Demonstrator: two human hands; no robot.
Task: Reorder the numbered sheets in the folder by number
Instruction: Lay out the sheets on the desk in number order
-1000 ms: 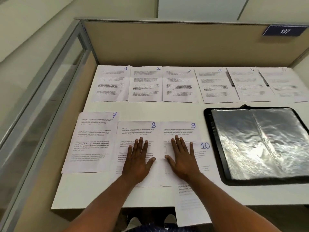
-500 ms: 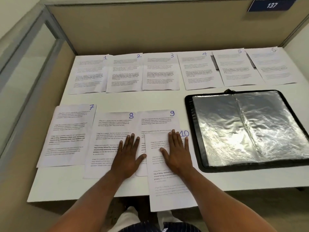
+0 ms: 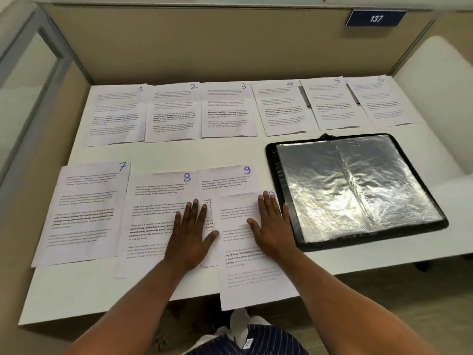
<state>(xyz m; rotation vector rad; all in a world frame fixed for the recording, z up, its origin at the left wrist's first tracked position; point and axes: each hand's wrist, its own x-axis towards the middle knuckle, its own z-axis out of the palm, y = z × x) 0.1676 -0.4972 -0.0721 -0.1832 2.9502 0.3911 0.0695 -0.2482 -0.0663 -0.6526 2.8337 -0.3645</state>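
Note:
Numbered printed sheets lie on the white desk (image 3: 158, 153). Sheets 1 (image 3: 115, 116), 2 (image 3: 174, 114) and 3 (image 3: 227, 111) start the back row, which runs right through sheet 6 (image 3: 384, 103). In the front row lie sheet 7 (image 3: 84, 213), sheet 8 (image 3: 153, 213) and sheet 9 (image 3: 227, 179). Sheet 10 (image 3: 243, 265) overlaps sheet 9 and hangs over the front edge. My left hand (image 3: 190, 237) presses flat on sheet 8. My right hand (image 3: 271, 226) presses flat on sheet 10, covering most of its number. The open black folder (image 3: 355, 190) with shiny plastic sleeves lies to the right.
A beige partition (image 3: 204, 47) closes the back of the desk, with a blue plate reading 137 (image 3: 375, 18). A glass panel (image 3: 23, 85) stands on the left. The desk's front edge runs just below my wrists.
Sheet 10 has slid left and up under my right hand, from beside sheet 9 to lying over it. My left hand stays on sheet 8.

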